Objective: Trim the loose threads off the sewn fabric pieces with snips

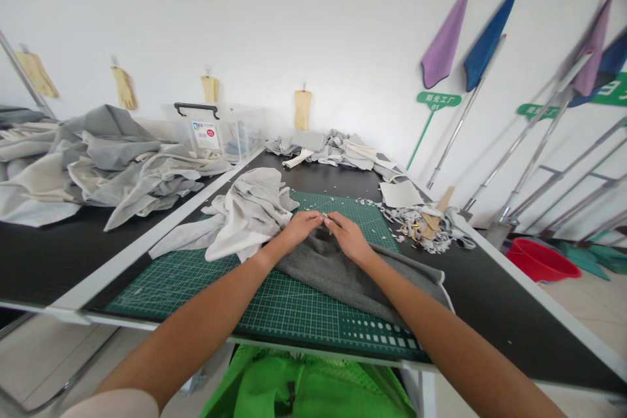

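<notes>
My left hand (pixel 300 230) and my right hand (pixel 349 238) meet at the middle of a green cutting mat (pixel 289 300). Their fingertips pinch a small metal tool (pixel 329 222), too small to name exactly. Under my right hand and wrist lies a dark grey fabric piece (pixel 337 277), and my left fingers rest close to its upper edge. A crumpled light grey fabric piece (pixel 247 215) lies just left of my left hand, partly on the mat.
The black table (pixel 323 176) holds fabric pieces at the back and a heap of pale scraps with scissors (pixel 416 225) at the right. A second table at left bears a large grey and cream fabric pile (pixel 102 170). Behind stands a plastic box (pixel 215 130). A red basin (pixel 541 259) sits on the floor.
</notes>
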`<state>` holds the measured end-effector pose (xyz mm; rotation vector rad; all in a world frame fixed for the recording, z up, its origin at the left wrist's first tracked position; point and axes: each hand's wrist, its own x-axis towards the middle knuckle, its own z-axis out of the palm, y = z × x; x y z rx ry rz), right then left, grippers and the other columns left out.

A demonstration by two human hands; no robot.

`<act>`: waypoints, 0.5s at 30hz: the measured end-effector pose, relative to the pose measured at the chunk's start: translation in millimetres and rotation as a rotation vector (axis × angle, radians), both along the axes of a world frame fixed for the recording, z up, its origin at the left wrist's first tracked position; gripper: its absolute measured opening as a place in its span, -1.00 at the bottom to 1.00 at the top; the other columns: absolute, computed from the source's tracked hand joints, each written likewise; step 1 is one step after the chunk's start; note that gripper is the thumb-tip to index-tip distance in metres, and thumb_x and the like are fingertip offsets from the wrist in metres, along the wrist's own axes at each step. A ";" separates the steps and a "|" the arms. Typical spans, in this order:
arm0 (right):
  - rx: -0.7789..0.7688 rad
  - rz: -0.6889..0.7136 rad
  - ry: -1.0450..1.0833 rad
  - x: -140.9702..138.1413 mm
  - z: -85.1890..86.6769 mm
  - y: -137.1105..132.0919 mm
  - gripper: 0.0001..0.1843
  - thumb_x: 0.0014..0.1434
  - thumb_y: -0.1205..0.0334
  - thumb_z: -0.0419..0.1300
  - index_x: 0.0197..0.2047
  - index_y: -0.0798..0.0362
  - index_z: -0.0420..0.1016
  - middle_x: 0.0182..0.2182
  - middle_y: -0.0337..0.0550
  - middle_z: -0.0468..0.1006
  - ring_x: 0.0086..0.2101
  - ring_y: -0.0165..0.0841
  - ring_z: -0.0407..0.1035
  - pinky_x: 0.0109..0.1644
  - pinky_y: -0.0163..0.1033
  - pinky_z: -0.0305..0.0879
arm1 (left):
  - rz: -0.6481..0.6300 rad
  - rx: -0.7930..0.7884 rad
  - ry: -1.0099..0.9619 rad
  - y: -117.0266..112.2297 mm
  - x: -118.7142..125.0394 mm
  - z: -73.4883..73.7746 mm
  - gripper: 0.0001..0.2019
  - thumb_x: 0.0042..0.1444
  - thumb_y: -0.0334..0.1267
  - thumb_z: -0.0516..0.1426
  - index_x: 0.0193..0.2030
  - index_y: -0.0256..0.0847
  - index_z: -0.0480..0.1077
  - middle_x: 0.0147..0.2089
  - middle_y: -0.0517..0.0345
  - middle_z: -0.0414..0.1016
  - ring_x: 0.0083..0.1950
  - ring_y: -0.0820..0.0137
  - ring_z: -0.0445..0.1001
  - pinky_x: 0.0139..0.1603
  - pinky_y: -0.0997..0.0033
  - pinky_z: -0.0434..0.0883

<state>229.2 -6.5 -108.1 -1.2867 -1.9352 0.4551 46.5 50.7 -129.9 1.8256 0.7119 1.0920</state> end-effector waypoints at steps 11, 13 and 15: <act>0.007 -0.017 0.003 -0.7 -0.1 1.5 -0.66 0.42 0.00 -0.05 -0.19 -0.05 0.48 -0.34 -0.23 0.52 -0.30 -0.30 0.39 -0.17 -0.26 0.22 | -0.010 -0.025 -0.022 -5.0 0.4 3.7 -0.69 0.23 -0.05 0.14 -0.31 -0.27 0.54 -0.25 0.09 0.58 -0.15 0.30 0.47 -0.03 0.37 0.35; 0.014 -0.014 0.020 -0.2 -0.3 2.5 -0.66 0.41 0.00 -0.04 -0.20 -0.05 0.48 -0.34 -0.24 0.52 -0.30 -0.31 0.39 -0.17 -0.25 0.22 | -0.008 -0.018 -0.022 -5.1 0.8 3.8 -0.69 0.24 -0.05 0.14 -0.31 -0.26 0.54 -0.26 0.11 0.57 -0.15 0.30 0.47 -0.04 0.37 0.35; 0.007 -0.016 0.072 -0.1 -0.6 3.8 -0.66 0.39 -0.02 -0.02 -0.21 -0.05 0.49 -0.36 -0.24 0.51 -0.31 -0.31 0.38 -0.19 -0.26 0.24 | -0.004 -0.012 -0.016 -5.6 1.2 4.6 -0.67 0.24 -0.03 0.14 -0.32 -0.26 0.53 -0.27 0.12 0.57 -0.16 0.30 0.47 -0.04 0.37 0.35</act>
